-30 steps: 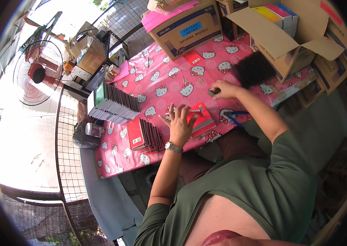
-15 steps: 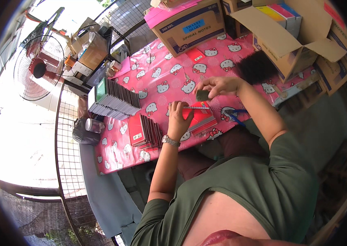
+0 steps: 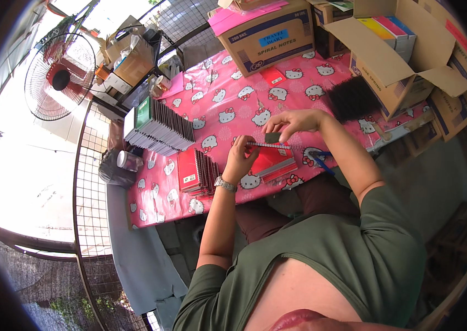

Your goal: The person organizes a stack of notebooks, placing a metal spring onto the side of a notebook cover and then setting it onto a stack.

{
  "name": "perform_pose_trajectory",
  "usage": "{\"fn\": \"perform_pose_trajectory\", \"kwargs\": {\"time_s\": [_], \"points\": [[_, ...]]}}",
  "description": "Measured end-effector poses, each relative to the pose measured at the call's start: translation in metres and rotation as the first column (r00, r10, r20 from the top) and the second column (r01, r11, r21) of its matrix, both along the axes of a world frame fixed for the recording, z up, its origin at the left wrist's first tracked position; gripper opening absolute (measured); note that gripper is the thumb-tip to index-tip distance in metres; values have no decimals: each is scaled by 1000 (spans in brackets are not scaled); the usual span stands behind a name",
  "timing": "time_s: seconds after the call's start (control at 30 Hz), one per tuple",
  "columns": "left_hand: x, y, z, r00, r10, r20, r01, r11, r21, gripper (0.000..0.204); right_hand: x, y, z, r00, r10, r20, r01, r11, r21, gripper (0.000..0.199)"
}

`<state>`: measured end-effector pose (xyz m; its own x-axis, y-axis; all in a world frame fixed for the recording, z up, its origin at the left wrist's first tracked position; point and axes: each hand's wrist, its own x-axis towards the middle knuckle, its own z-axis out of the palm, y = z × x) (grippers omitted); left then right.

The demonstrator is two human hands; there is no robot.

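A low stack of red-covered notebooks with pale page edges (image 3: 273,160) lies near the centre of the frame, on a table covered in glossy pink cat-print plastic (image 3: 227,129). Along its far side runs a narrow pale strip with dark marks (image 3: 269,145). The left hand (image 3: 239,159) is curled at the strip's left end; how firmly it grips, I cannot tell. The right hand (image 3: 295,122) pinches a small, flat, dark green block (image 3: 272,137) between thumb and fingers, at the strip. Just right of the stack lies a blue-handled tool (image 3: 321,160). At centre left stand a pile of red spiral-bound notebooks (image 3: 188,171) and a taller, green-topped notebook stack (image 3: 144,113). Toward the upper right lie a dense black bristly bundle (image 3: 352,99) and an open brown cardboard box (image 3: 374,76); a red-centred wire-caged fan (image 3: 60,79) fills the upper left.
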<state>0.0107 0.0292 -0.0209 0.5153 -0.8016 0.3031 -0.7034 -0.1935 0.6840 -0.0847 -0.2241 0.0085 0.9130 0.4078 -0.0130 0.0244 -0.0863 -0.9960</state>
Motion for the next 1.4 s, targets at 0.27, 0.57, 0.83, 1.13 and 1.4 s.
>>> {"fn": "perform_pose_trajectory", "kwargs": {"time_s": [0.27,0.57,0.83,1.13,1.4], "points": [[1,4,-3,1000,21,-4,-21,1000,15,24,6,-21,-38,970,-240,-40,203,888,-413,53],[-6,5,-25,792,72,-606,-277,927,-253,20,-122,9,-164,448,-576,684,869,102,-483,84],[-36,-7,-37,821,240,-518,-460,816,-351,19,-133,84,-91,455,-640,620,888,378,-261,40],[-46,-11,-32,818,340,-464,-523,774,-357,18,-104,95,-69,368,-495,787,928,142,-344,36],[-53,-9,-31,838,406,-365,-525,781,-338,19,-68,116,-30,439,-456,775,800,590,-106,33]]}}
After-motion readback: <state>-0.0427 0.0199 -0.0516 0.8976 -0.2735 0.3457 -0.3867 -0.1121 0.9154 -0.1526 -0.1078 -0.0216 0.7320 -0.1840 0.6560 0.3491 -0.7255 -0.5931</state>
